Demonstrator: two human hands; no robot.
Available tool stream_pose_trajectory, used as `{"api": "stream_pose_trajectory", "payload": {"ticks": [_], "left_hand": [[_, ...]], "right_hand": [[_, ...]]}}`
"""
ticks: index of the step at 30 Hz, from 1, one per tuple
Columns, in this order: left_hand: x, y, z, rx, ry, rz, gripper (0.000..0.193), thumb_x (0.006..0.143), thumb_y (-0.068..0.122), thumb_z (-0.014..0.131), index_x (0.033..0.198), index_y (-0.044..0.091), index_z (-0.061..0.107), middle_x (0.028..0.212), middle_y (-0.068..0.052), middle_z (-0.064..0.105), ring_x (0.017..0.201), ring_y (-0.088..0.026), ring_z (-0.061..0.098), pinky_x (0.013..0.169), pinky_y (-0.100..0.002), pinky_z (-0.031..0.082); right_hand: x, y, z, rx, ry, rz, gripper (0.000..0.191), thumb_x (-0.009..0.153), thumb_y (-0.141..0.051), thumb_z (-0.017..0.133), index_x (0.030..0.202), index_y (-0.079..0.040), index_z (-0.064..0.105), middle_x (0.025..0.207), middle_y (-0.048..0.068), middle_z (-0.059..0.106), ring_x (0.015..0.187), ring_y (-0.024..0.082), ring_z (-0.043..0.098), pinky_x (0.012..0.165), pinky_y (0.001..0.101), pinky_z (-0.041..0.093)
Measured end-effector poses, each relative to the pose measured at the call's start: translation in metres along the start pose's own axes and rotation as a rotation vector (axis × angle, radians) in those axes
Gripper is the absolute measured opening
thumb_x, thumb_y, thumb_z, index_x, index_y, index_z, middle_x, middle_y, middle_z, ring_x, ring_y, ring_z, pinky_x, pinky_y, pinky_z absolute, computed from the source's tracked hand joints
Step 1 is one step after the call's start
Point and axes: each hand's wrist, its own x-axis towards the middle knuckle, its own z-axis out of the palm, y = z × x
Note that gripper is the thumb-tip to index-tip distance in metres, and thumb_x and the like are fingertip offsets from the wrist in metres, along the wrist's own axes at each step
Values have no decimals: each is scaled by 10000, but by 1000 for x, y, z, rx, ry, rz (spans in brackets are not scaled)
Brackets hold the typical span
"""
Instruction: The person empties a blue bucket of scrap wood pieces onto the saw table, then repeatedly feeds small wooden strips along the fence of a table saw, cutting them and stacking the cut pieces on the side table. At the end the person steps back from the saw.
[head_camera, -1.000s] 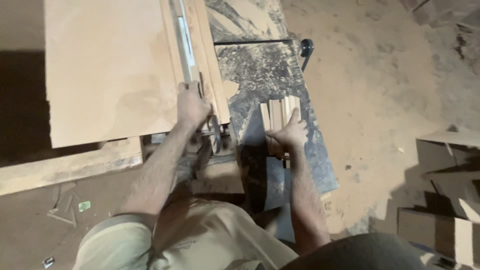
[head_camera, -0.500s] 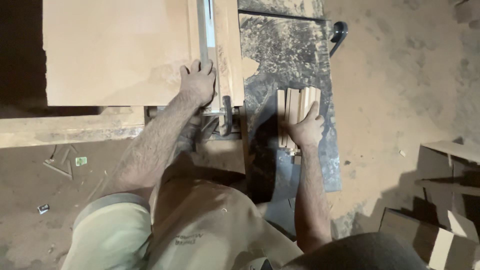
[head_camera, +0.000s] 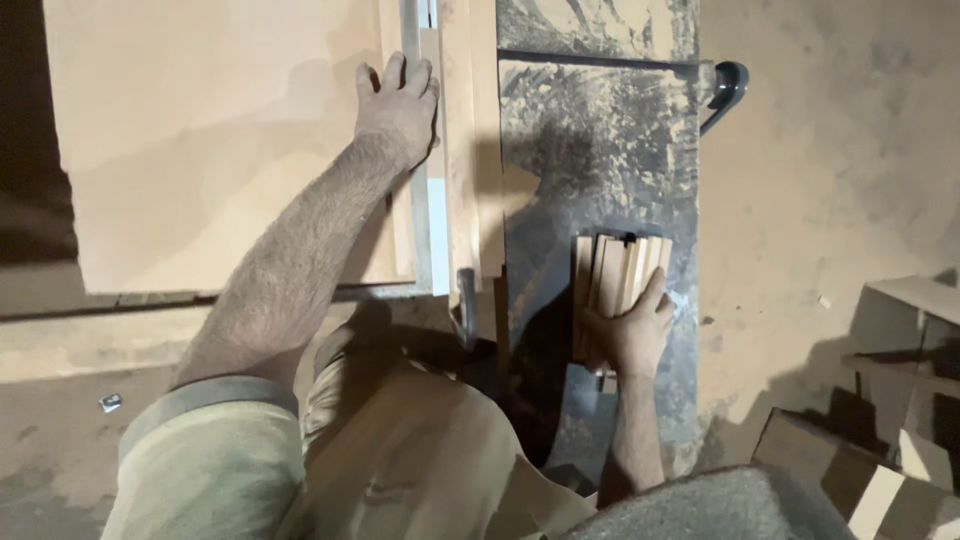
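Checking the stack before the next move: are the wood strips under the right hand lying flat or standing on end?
Flat: wood strips lie side by side on the dusty saw table.

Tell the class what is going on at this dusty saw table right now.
A person stands over a sawdust-covered saw table. The left hand lies flat on a large wooden board, beside the metal guide rail. The right hand rests on a bundle of short wooden strips lying side by side on the table. Cardboard boxes sit on the floor to the right.
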Motion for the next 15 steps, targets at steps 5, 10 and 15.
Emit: {"api": "stream_pose_trajectory", "payload": {"ticks": [5, 10, 15], "left_hand": [[42, -23, -19, 42, 35, 26, 771, 881, 324, 697, 1532, 14, 424, 1649, -137, 285, 1517, -405, 180, 1137, -753, 105], [110, -57, -21, 29, 32, 29, 804, 874, 354, 705, 1547, 33, 402, 1663, -129, 261, 1527, -400, 172, 1138, -764, 81], [200, -94, -50, -5, 155, -7, 712, 873, 344, 690, 1479, 58, 448, 1582, -161, 309, 1445, -405, 238, 1083, -748, 115]], "right_hand": [[-6, -3, -2, 2, 3, -11, 1327, 600, -470, 939, 1629, -41, 220, 1457, 327, 409, 1311, 513, 459, 1052, 559, 444], [-5, -12, -5, 21, 14, 14, 1362, 541, -459, 947, 1606, -16, 223, 1427, 329, 420, 1288, 499, 474, 1041, 551, 449], [-1, -26, -15, 35, 31, 19, 1402, 509, -489, 937, 1614, -6, 221, 1411, 320, 449, 1262, 475, 504, 1041, 525, 474]]}}
